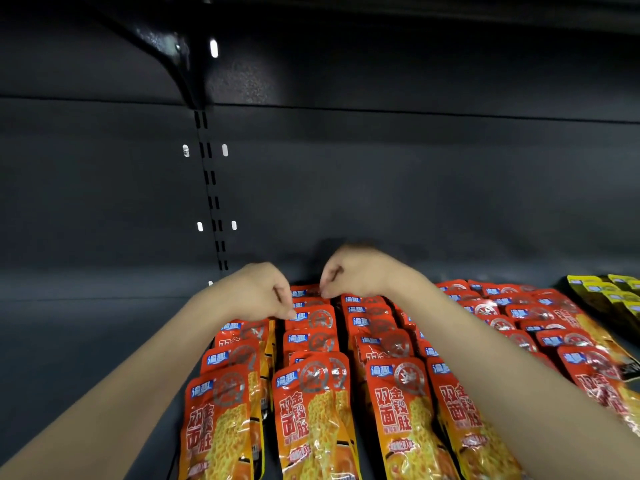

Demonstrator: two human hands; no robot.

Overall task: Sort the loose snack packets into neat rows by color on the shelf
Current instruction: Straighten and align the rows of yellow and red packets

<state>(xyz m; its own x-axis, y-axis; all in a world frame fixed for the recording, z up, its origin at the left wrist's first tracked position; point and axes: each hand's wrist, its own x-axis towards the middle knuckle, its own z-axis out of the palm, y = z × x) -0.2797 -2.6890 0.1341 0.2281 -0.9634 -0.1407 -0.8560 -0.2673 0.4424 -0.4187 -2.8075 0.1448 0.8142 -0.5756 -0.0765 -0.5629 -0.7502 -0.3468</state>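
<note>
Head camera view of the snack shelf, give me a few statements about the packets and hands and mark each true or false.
1. The glossy red snack packets lie in overlapping rows. True.
2. The yellow-and-black foil packets sit at the far left. False: they are at the far right.
3. Both hands reach the back of the rows. True: left hand, right hand.
4. The dark metal shelf left of the red rows holds blue packets. False: none show there.

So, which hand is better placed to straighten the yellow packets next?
The right hand, probably. The yellow packets lie at the far right of the shelf, beyond the red packets, on the right arm's side. The left hand would have to cross over.
</note>
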